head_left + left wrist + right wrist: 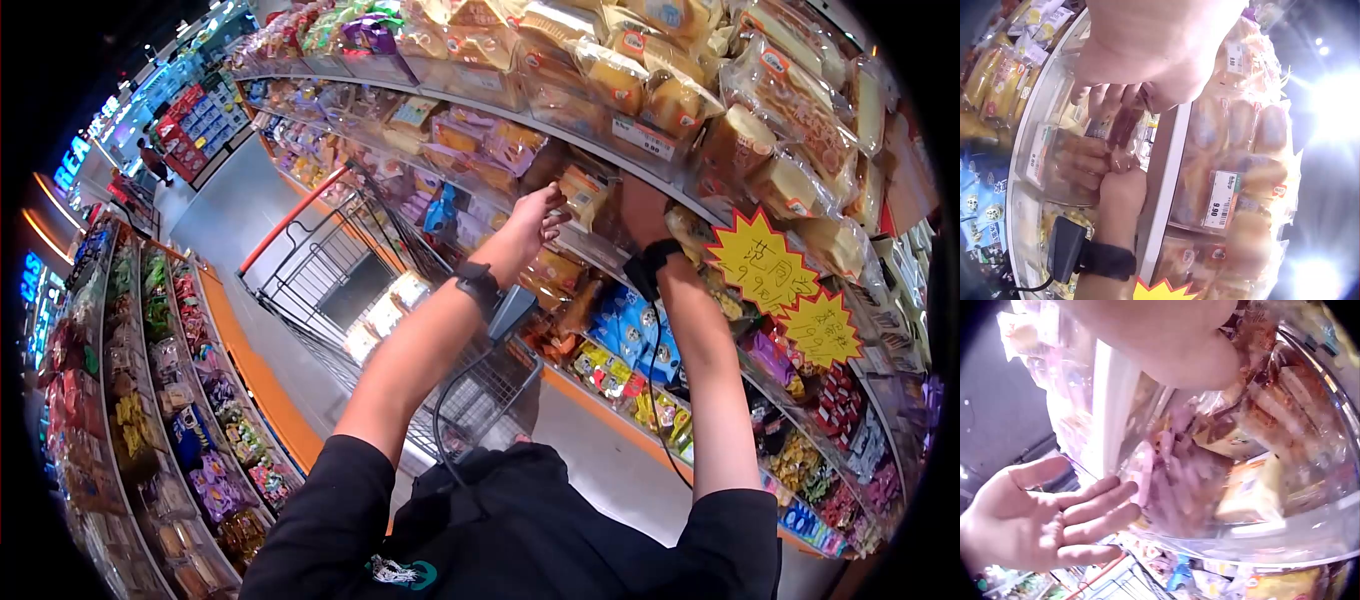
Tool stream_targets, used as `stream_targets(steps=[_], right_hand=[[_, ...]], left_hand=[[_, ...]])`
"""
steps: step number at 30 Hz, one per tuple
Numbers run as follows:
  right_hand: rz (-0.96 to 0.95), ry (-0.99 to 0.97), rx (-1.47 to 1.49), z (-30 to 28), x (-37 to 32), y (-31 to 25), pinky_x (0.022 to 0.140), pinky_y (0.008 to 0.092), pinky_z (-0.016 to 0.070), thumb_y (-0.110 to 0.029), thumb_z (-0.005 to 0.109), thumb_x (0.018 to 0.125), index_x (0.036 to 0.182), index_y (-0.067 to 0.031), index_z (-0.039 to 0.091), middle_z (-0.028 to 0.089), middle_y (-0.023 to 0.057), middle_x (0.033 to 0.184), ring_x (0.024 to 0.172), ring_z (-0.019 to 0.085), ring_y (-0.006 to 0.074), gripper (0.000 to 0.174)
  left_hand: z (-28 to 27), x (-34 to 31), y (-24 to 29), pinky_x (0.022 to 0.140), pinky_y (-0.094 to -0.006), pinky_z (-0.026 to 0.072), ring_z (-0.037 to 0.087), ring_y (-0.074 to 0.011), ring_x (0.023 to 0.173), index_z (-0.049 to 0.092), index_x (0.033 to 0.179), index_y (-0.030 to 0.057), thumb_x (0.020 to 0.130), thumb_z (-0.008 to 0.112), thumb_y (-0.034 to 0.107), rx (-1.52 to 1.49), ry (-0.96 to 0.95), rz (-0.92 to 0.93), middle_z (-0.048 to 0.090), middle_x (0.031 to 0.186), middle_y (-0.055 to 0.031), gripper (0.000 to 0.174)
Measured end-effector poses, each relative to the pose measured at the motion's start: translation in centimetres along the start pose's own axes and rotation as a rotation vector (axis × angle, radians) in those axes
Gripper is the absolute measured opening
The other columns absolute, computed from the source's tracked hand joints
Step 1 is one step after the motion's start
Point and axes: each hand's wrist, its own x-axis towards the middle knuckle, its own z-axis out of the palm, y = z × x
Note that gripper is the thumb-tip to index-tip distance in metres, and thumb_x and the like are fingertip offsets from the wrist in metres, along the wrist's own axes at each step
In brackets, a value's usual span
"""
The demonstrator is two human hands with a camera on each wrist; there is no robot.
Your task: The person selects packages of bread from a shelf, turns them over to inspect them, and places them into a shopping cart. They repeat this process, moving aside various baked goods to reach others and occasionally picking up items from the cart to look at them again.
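Note:
My left hand (540, 215) is held out in front of the shelf bin, palm up with fingers spread and holding nothing in the right wrist view (1054, 515). My right hand (1094, 165) reaches into the clear-fronted bin (1063, 134), under the shelf above, and is mostly hidden in the head view. Its thumb and fingers grip a brown wrapped bread (1257, 340), blurred at the fingertips. Below it in the bin lie a pale yellow wrapped bread (1250, 490) and purple-wrapped packs (1182, 481).
A shopping cart (335, 235) with packs inside stands left of the shelf. Wrapped breads (650, 85) crowd the shelf above my hands. Yellow starburst price signs (765, 265) hang at the right. Another snack rack (165, 400) lines the aisle's left side.

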Motion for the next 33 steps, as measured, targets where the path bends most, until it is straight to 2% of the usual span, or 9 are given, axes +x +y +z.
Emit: stream_targets(steps=[4,8,11,17,21,25,27,29,33], right_hand=[[0.087,-0.314,-0.046,-5.5,-1.9,-2.7,0.081,0.0436,0.0489,-0.011,0.059,0.075,0.095,-0.0031,0.062,0.066,0.0153,0.092,0.092,0.061,0.0326,0.022],[-0.037,-0.089,0.037,-5.8,-4.6,-3.0,0.089,0.0426,0.0471,-0.008,0.058,0.071,0.102,-0.0043,0.061,0.065,0.0151,0.100,0.101,0.060,0.0314,0.031],[-0.183,0.182,0.226,-5.0,-6.9,-3.6,0.094,0.0420,0.0448,-0.002,0.058,0.069,0.109,-0.0046,0.059,0.063,0.0154,0.108,0.106,0.058,0.0308,0.040],[-0.455,0.055,0.519,-4.9,-9.4,-3.2,0.098,0.0429,0.0414,0.006,0.059,0.066,0.116,-0.0036,0.056,0.058,0.0148,0.119,0.111,0.055,0.0316,0.051],[-0.518,0.100,0.569,-8.9,-10.2,-4.5,0.104,0.0445,0.0342,-0.012,0.068,0.074,0.115,-0.0047,0.057,0.057,0.0133,0.120,0.115,0.051,0.0311,0.043],[0.051,0.200,0.900,-9.8,-11.5,-7.5,0.103,0.0401,0.0333,-0.023,0.071,0.080,0.123,-0.0030,0.050,0.045,0.0196,0.132,0.123,0.044,0.0333,0.052],[0.314,-0.116,1.449,-8.7,-11.5,-9.1,0.098,0.0356,0.0368,-0.033,0.066,0.085,0.131,-0.0007,0.040,0.044,0.0170,0.131,0.118,0.045,0.0258,0.062],[0.647,-0.473,1.813,-9.8,-11.3,-11.1,0.091,0.0304,0.0414,-0.040,0.064,0.086,0.134,0.0011,0.035,0.047,0.0147,0.126,0.109,0.050,0.0185,0.069],[0.413,-0.589,1.680,-6.7,-11.5,-15.4,0.095,0.0285,0.0371,-0.039,0.065,0.086,0.134,-0.0010,0.036,0.050,0.0118,0.121,0.112,0.047,0.0157,0.069]], left_hand=[[-1.6,-0.4,-0.4,0.104,-0.0446,0.0294,0.043,-0.0273,0.126,0.029,0.142,0.0096,0.094,0.044,0.044,0.042,-0.050,-0.039,0.036,0.146,-0.0043,0.062],[-2.0,-0.7,-1.2,0.106,-0.0450,0.0280,0.044,-0.0287,0.126,0.019,0.146,0.0109,0.093,0.044,0.046,0.000,-0.085,-0.064,0.032,0.148,-0.0059,0.069],[-0.1,-1.5,-0.3,0.102,-0.0460,0.0321,0.054,-0.0266,0.112,0.034,0.139,0.0102,0.093,0.048,0.044,-0.109,-0.075,-0.100,0.048,0.134,-0.0080,0.059],[-1.0,4.8,-3.8,0.085,-0.0491,0.0429,0.057,-0.0194,0.081,0.057,0.098,0.0091,0.090,0.056,0.039,-0.247,-0.121,0.001,0.058,0.088,-0.0055,0.031],[-1.6,1.3,-3.2,0.084,-0.0468,0.0462,0.060,-0.0255,0.087,0.056,0.106,0.0077,0.092,0.049,0.036,-0.305,-0.068,-0.108,0.062,0.097,-0.0087,0.032],[-3.8,-4.0,-2.2,0.083,-0.0463,0.0490,0.060,-0.0303,0.096,0.053,0.119,0.0039,0.093,0.044,0.041,-0.471,-0.164,-0.083,0.063,0.107,-0.0124,0.046],[-7.2,-3.8,-3.6,0.052,-0.0321,0.0465,0.057,-0.0212,0.061,0.049,0.115,0.0011,0.093,0.038,0.037,-0.546,-0.412,-0.071,0.060,0.091,-0.0094,0.043],[-7.7,-6.0,-4.2,0.046,-0.0263,0.0349,0.043,-0.0137,0.048,0.048,0.111,-0.0008,0.092,0.039,0.040,-0.731,-0.696,-0.069,0.050,0.075,-0.0045,0.046],[-9.2,-8.6,-6.4,0.048,-0.0230,0.0368,0.045,-0.0082,0.046,0.050,0.114,-0.0021,0.090,0.050,0.040,-0.840,-0.866,0.010,0.049,0.070,0.0001,0.048]])
